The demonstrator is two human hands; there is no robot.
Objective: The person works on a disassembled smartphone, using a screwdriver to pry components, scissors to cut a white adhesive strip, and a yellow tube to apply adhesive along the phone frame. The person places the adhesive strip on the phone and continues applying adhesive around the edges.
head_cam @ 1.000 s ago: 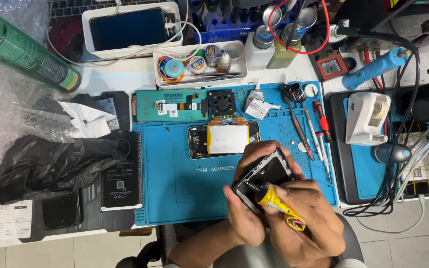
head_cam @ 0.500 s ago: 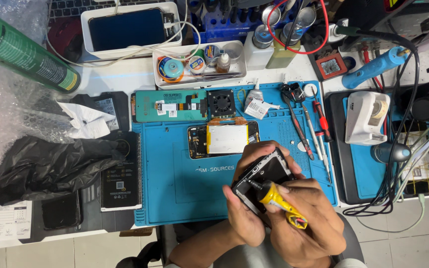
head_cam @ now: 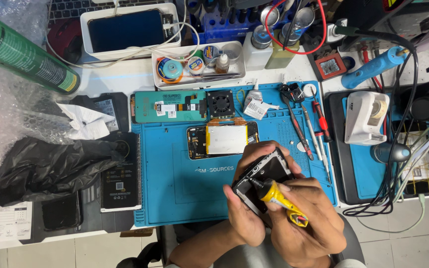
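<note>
My left hand (head_cam: 248, 208) grips a dark phone frame (head_cam: 266, 176), tilted, above the front right part of the blue work mat (head_cam: 175, 188). My right hand (head_cam: 306, 218) holds a yellow-handled screwdriver (head_cam: 279, 196) with its tip pressed into the lower part of the frame. Just beyond the hands, an opened phone with a pale battery (head_cam: 223, 140) lies flat on the mat.
A teal screen panel (head_cam: 167, 106) and small black fan (head_cam: 220, 103) lie at the mat's far edge. Screwdrivers and tweezers (head_cam: 310, 126) rest on the right. A black plastic bag (head_cam: 45, 166) and green can (head_cam: 23, 52) are left; a white tool stand (head_cam: 366, 116) and cables are right.
The screwdriver handle has shifted slightly in my right hand against the frame. Both hands stay in the same place.
</note>
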